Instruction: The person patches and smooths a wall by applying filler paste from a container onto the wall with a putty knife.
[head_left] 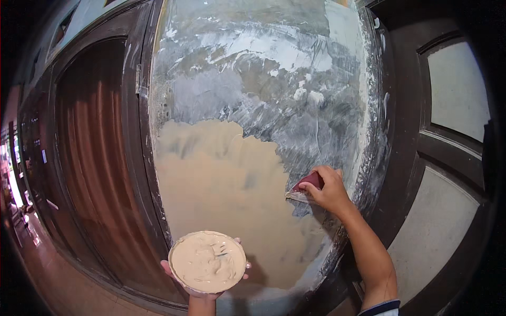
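Observation:
My left hand (201,296) supports a round, shallow bowl (172,271) from below, its fingers curled up around both sides. Smooth beige putty (208,260) fills the bowl almost to the rim. My right hand (332,190) grips a putty scraper (309,181) with a dark red body, and its pale blade edge rests against the wall. A broad beige putty coat (221,184) covers the wall's lower left and middle. The scraper sits at the right border of that coat, where bare grey wall (327,131) begins.
White smears (284,47) streak the upper wall. To the left stands a dark wooden door frame (136,105) with a brown curtain (97,126) inside it. Dark wood with pale panels (458,84) flanks the right. A tiled floor (58,268) shows at lower left.

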Available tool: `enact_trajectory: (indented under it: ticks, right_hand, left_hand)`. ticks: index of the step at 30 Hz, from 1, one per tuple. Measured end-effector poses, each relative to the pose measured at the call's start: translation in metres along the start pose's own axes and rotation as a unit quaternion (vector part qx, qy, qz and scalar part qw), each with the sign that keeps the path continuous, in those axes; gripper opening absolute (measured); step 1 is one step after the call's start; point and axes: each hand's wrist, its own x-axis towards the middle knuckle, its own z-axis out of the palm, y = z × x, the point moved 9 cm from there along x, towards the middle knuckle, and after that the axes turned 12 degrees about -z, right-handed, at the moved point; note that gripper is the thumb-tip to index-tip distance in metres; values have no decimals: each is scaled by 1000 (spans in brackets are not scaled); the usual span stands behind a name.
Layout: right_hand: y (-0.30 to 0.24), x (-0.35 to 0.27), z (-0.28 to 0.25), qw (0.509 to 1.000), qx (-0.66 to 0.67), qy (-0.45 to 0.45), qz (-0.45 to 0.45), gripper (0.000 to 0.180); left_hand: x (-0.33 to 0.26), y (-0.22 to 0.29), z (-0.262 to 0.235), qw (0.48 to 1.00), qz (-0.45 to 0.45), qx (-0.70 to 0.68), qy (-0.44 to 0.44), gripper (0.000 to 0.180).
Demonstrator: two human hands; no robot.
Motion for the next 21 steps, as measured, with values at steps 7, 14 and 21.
enact_trajectory:
  ticks: [7,14,21]
  right_hand:
    - [-4,5,-4,999,-9,41,-8,41]
    - [-3,17,-19,988,-53,147,-20,41]
    - [-18,-2,8,990,-95,53,-88,44]
  left_hand:
    - [-3,6,-1,1000,25,4,5,127]
    - [-4,6,-3,999,41,8,23,129]
    - [-4,8,3,997,54,31,43,128]
